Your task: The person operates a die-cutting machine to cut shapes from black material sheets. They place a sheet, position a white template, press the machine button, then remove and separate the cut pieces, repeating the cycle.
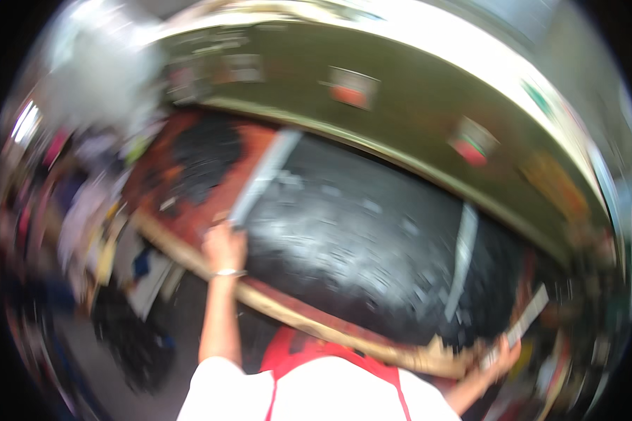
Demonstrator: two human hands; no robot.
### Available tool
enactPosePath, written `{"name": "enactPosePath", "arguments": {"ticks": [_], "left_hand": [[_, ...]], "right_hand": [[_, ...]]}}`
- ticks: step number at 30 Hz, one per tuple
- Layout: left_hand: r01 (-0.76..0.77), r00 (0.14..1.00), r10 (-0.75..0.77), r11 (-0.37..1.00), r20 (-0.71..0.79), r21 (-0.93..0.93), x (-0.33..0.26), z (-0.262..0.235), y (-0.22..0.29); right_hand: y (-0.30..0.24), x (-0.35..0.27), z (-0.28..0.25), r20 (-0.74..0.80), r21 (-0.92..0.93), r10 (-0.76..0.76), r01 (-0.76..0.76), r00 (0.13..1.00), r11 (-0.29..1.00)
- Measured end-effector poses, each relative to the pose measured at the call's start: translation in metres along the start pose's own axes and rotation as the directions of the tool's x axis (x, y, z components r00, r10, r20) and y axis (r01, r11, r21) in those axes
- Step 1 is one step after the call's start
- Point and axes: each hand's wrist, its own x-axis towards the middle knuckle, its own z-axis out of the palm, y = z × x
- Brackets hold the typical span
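A large black sheet [351, 238] with a shiny, textured surface covers most of the worktop. Across its left side lies a long pale grey strip [267, 172]. At the near end of that strip is my left hand [225, 245], a band round its wrist; blur hides whether its fingers grip the strip. My right hand [498, 359], beyond the near right corner of the table, is closed round a pale flat bar [530, 316] that slants up and to the right. A second grey strip [462, 259] lies across the right part of the sheet.
The table's red top [147, 168] shows at the left, with a crumpled black piece [207, 158] on it. A wooden edge [281, 312] runs along the near side. Behind rises an olive panel [414, 112] with small pictures. Cloth-like items [84, 203] are heaped at the left.
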Motion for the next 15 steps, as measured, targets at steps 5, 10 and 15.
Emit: {"name": "enactPosePath", "arguments": {"ticks": [5,10,15], "left_hand": [[-0.455,0.877,0.470,0.744,-0.101,-0.490,-0.028,-0.008,0.099],[-0.691,0.206,0.976,0.093,-0.072,-0.717,-0.112,-0.008,0.197],[-0.791,-0.270,0.944,-0.330,-0.190,-0.515,-0.155,-0.007,0.256]], "right_hand": [[0.020,-0.055,0.009,0.155,0.020,-0.106,0.104,0.982,0.994],[0.014,-0.088,0.035,0.209,-0.677,-0.228,0.309,0.951,0.668],[0.016,-0.093,0.029,0.289,-0.681,-0.225,0.365,0.931,0.635]]}}
